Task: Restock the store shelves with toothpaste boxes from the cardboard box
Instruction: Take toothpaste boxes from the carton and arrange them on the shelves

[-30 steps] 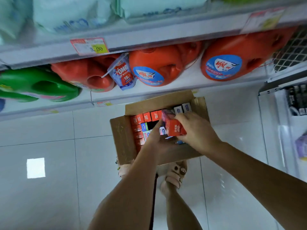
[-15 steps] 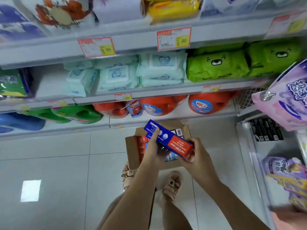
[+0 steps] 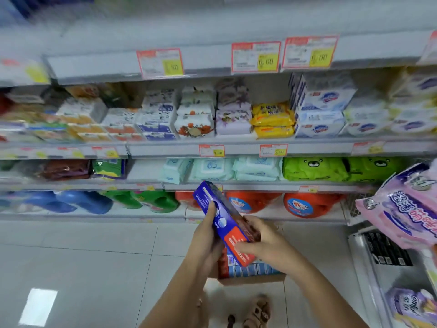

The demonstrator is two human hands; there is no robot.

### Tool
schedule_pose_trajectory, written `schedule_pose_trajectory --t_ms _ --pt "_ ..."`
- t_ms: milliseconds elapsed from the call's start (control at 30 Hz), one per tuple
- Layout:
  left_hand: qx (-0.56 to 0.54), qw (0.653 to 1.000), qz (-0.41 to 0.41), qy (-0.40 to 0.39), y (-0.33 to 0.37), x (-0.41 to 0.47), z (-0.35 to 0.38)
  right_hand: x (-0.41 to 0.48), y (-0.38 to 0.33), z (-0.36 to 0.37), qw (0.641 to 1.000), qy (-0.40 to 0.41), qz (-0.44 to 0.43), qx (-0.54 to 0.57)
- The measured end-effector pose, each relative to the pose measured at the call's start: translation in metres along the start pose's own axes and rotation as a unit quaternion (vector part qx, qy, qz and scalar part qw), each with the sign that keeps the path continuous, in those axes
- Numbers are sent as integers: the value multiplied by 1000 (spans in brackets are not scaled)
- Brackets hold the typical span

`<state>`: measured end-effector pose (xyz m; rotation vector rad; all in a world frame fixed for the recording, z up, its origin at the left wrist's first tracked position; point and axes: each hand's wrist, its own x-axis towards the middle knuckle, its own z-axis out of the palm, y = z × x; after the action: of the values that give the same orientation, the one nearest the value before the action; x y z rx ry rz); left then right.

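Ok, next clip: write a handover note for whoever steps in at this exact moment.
Left hand: grips the blue-and-red toothpaste box along its side, thumb on its face.
Right hand: grips its red lower end.
Cardboard box: on the floor below the hands, more toothpaste boxes inside.
Done: one box out, held tilted in front of the shelves.
Left: shelve it, then the rest; no toothpaste slot shows in this view.

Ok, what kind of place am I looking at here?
Most likely a shop aisle for household goods: tiered shelves with price tags on their edges, stacked wipe packs, and detergent jugs on the lowest one.
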<state>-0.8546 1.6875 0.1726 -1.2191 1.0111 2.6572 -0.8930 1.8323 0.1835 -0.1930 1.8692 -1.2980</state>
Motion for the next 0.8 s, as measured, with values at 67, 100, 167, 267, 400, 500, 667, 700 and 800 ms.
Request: schedule_pose_trajectory --t_ms 67,100,167,267,400,500,667,700,800 --pt "38 999 27 12 20 -14 5 -4 -24 10 986 61 -41 -151" --pt "51 998 36 21 28 -21 7 -8 -36 16 963 97 -66 -243" --pt "54 997 43 31 42 -33 10 -16 -57 26 917 129 -129 -354" --pt "27 998 49 18 64 -45 8 -23 -84 31 926 63 -173 -331" --pt "36 997 47 -57 93 -57 -2 -20 -112 24 983 14 -166 -73" --pt "100 988 33 -113 110 -63 -6 -17 -127 23 990 9 -106 98" --pt "237 959 5 -156 139 -69 -11 -18 -148 20 983 -108 -56 135" --pt "255 954 8 -160 143 -69 -11 -17 -150 21 983 -113 -53 136" --pt "280 949 12 -141 154 -69 -8 -12 -152 24 980 -93 -38 172"
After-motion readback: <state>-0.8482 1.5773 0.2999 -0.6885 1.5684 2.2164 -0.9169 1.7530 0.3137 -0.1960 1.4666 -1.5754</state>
